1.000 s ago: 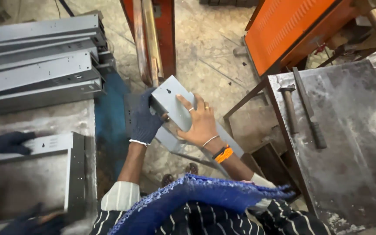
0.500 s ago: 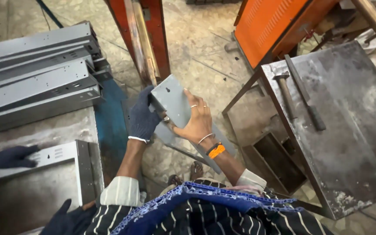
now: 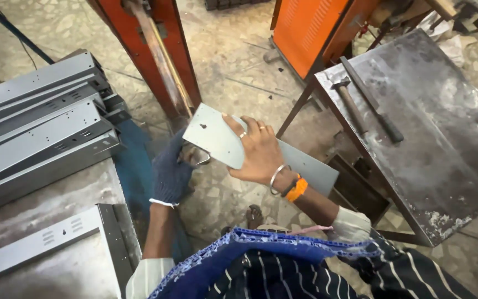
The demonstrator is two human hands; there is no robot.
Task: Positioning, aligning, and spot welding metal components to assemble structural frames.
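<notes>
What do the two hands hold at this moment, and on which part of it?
Both hold one grey sheet-metal plate: the bare right hand grips its upper face near the middle, the gloved left hand supports its lower edge.

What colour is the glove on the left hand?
Dark blue glove, white cuff; head view.

To my right, filling the right side of the frame, stands a dark, stained metal table. A hammer lies near its upper left corner, and just beside it a long flat bar with a dark handle lies at a slant. On the left, a worn grey bench carries a stack of long grey sheet-metal channels in the upper left of the frame and one more grey channel at the lower left. Between them the stone floor is mottled and dusty.
</notes>
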